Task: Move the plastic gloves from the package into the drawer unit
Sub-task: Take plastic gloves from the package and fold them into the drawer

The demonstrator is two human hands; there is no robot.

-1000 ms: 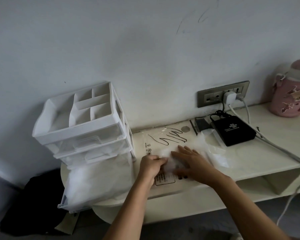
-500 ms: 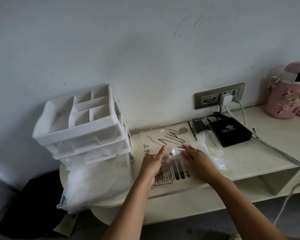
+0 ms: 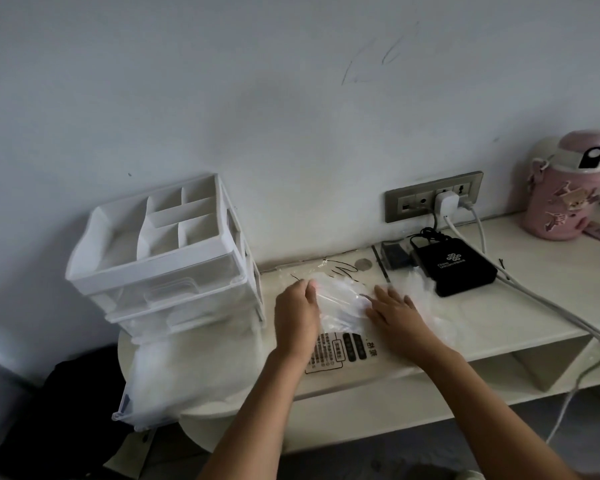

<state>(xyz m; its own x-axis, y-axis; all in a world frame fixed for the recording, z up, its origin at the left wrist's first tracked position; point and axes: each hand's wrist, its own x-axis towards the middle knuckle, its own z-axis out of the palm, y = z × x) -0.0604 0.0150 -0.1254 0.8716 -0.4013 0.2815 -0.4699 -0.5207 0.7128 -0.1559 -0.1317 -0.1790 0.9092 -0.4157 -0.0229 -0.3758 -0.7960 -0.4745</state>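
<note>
A thin stack of clear plastic gloves (image 3: 340, 304) lies on the flat printed package (image 3: 338, 353) on the white table. My left hand (image 3: 296, 318) pinches the gloves' left edge with curled fingers. On their right side, my right hand (image 3: 397, 317) presses down with its fingers spread flat. The white drawer unit (image 3: 160, 258) stands to the left of my hands. Its bottom drawer (image 3: 174, 379) is pulled out toward me over the table's edge and holds a heap of clear gloves.
More crumpled clear plastic (image 3: 418, 284) lies right of my right hand. A black router box (image 3: 454, 265) sits behind it, with cables (image 3: 548, 311) running from the wall socket (image 3: 433, 200). A pink bottle (image 3: 561, 199) stands far right. Dark cloth (image 3: 66, 410) lies on the floor.
Both hands slid away from me over the package and apart, spreading the gloves between them. My left hand went from an upright flat palm to pinching the gloves' edge.
</note>
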